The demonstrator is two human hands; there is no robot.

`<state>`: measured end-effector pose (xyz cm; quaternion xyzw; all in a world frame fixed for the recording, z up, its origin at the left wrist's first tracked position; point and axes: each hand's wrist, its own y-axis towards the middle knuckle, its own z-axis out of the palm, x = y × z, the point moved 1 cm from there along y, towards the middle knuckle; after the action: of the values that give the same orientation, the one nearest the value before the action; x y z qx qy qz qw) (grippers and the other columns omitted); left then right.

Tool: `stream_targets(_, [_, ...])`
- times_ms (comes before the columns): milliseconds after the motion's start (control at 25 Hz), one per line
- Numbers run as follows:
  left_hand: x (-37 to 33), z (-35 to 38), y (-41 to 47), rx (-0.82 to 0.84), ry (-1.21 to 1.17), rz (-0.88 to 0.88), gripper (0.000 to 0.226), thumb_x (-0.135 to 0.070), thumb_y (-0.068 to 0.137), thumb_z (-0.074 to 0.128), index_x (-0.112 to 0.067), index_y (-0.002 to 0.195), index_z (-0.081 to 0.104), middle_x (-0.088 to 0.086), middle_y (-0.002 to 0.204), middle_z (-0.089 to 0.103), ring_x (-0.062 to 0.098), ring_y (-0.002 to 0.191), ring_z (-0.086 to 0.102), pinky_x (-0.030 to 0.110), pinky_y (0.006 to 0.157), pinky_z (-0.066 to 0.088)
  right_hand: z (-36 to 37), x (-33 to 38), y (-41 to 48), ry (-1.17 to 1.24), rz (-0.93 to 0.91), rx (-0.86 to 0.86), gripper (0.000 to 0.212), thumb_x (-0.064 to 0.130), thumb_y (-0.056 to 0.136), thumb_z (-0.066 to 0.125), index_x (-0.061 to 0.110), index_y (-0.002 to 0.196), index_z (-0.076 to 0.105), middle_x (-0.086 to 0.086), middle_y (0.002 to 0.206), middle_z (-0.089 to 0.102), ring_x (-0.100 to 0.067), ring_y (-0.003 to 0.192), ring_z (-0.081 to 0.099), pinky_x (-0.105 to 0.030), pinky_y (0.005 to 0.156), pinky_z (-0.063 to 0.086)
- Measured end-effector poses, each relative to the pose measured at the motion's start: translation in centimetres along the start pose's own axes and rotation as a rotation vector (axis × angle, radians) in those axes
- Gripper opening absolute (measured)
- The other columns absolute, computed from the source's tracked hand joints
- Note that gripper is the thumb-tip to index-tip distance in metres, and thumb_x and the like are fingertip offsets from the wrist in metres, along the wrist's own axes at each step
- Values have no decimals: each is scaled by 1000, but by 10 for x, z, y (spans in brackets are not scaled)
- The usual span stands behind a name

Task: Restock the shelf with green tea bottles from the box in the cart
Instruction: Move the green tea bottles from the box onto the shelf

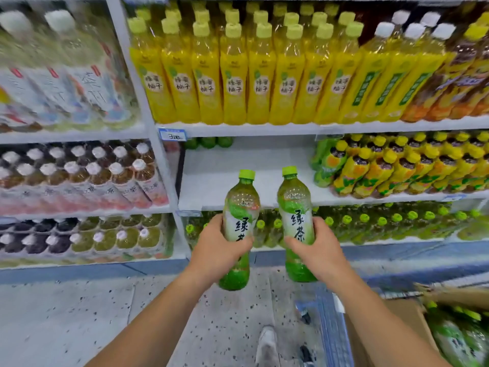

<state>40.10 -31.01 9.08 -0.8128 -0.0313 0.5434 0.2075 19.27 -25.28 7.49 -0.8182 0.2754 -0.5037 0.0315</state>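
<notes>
While the left hand [221,250] is holding the left green tea bottle [240,207] in a full grip and the right hand [316,250] is holding the right green tea bottle [293,205] likewise, both bottles are hovering upright before the shelf [238,160], whose bare stretch is lying beside yellow-capped bottles [383,168]; the box [389,324] is sitting in the cart [334,329].

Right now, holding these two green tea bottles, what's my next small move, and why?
Probably lift both onto the bare middle shelf: the left hand grips the left bottle, the right hand the right bottle, both upright before its edge.
</notes>
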Motion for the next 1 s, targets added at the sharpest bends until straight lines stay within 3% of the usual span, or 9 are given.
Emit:
stream_targets(160, [-4,-1,62,-105,-10,68,35,-20,73,85,-28,98,62,-7,88,73,6,75,70,29,66,61,26,16,71,9,-60,36,46,19,73,83,22,109,55,7,93,67,-3,78,64,-19,54,46])
stream_targets(320, [3,10,136,-159,-3,150,32,-16,73,85,-28,94,65,-7,84,73,1,70,67,14,53,51,49,12,138,44,-138,-4,47,13,73,81,24,108,52,8,90,65,-2,74,63,-11,47,44])
stream_targets(640, [51,37,259,-211,10,387,34,-18,72,86,-25,98,65,-9,86,73,-2,76,68,9,57,50,101,-34,248,227,-369,-208,44,2,72,80,25,97,52,-1,86,66,4,65,63,-12,54,49])
stream_targets(840, [73,51,307,-260,6,544,39,-12,70,84,-32,96,64,-14,85,71,-8,76,65,11,59,51,121,-55,294,276,-467,-203,43,10,81,79,34,98,47,9,94,64,11,74,63,-11,58,47])
stream_targets(1000, [91,59,322,-295,-41,653,35,-13,72,83,-31,94,63,-13,84,71,-10,74,65,8,57,50,131,-68,313,277,-545,-135,46,14,83,79,34,110,46,9,104,64,2,90,64,-14,66,48])
